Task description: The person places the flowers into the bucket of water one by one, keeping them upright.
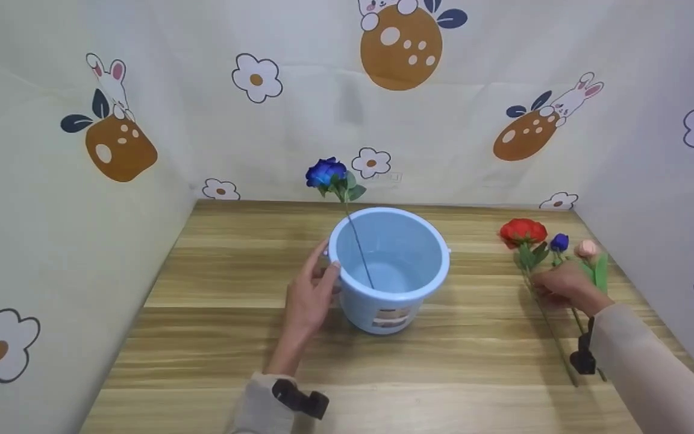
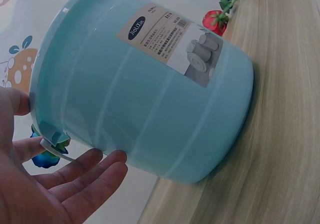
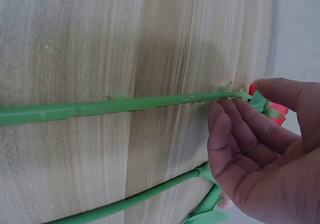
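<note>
A light blue plastic bucket (image 1: 356, 310) stands upright on the table, with a label on its front. My left hand (image 1: 308, 298) holds its left side, thumb at the rim and fingers against the outer wall by the wire handle (image 2: 57, 151). One blue rose (image 1: 326, 173) leans in the bucket, its bloom above the back left rim. To the right, my right hand (image 1: 567, 286) pinches the green stem (image 3: 150, 102) of a red rose (image 1: 523, 232) just below the bloom. Beside it lie a small blue flower (image 1: 559, 242) and a pale pink flower (image 1: 587, 248), partly covered by that hand.
The wooden table (image 1: 214, 337) meets a printed cloth wall (image 1: 305, 132) at the back and on both sides. Stems of the flowers run towards the table's front right. A black wrist camera (image 1: 302, 399) sits on the left sleeve.
</note>
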A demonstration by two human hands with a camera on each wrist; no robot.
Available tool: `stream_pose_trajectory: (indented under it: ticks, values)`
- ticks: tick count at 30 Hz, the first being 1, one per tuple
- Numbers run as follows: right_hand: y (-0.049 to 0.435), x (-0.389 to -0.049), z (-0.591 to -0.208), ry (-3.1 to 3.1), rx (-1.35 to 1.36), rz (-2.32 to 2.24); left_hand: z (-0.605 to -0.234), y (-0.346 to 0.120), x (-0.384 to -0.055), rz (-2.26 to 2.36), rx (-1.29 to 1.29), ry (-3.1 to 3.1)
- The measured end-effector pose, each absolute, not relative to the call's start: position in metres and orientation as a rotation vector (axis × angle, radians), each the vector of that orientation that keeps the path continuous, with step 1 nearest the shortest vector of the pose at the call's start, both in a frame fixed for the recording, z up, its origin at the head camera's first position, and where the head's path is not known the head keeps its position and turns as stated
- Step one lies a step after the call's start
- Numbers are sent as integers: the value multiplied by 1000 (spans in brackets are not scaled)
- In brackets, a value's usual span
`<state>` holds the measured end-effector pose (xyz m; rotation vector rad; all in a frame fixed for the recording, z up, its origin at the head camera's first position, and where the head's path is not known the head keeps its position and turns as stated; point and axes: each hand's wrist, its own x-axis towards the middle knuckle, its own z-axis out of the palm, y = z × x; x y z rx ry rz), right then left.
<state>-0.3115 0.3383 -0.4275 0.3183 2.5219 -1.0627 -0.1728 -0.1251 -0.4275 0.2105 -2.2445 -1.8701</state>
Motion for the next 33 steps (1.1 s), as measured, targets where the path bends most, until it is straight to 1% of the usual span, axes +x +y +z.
stream_pose_trajectory:
  ticks: [17,27,33]
  values:
    - [337,-315,-435,2557,308,-966,-428,-126,-175,-1863,215,-2255]
    - [337,-315,-441,2593,246,-1002,-428,-125,-174,-1863,222,-2255]
    - [339,-315,-442,2524,279,-1077,-428,-125,-174,-1869,238,-2263]
